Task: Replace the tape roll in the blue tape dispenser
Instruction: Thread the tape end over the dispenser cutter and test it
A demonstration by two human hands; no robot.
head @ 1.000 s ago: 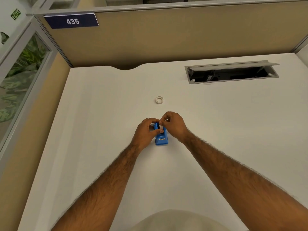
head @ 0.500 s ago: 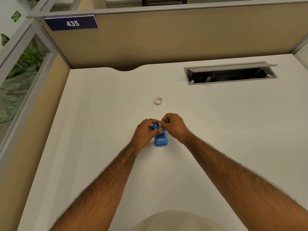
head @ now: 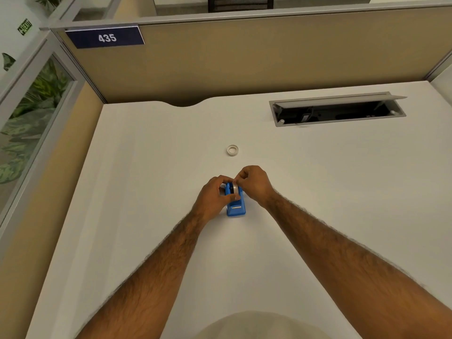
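Our right hand (head: 254, 184) pinches at the top of a clear roll of tape (head: 235, 187) that sits in the far end of the small blue plastic tape dispenser (head: 236, 204), fingertips closed over the roll's upper edge; whether they grip the roll itself or only its loose end we cannot tell. Our left hand (head: 215, 195) wraps the left side of the dispenser, thumb across its middle, clamping it to the white desk (head: 146, 192).

We judge the roll to be seated, or nearly so, and the step in hand to be finding and freeing the tape's end. The next move calls for drawing that end toward us, over the metal cutter (head: 236, 207) at the near end, while the left hand keeps the body from sliding.

Just beyond the hands, apart from them, a small white ring (head: 232, 150) lies flat, probably the spent core. Farther right is an open cable hatch (head: 337, 111).

Compared with half a second ago, the hands and dispenser sit in almost the same place; the right fingers have lifted slightly at the roll's top, and the white ring has not moved.
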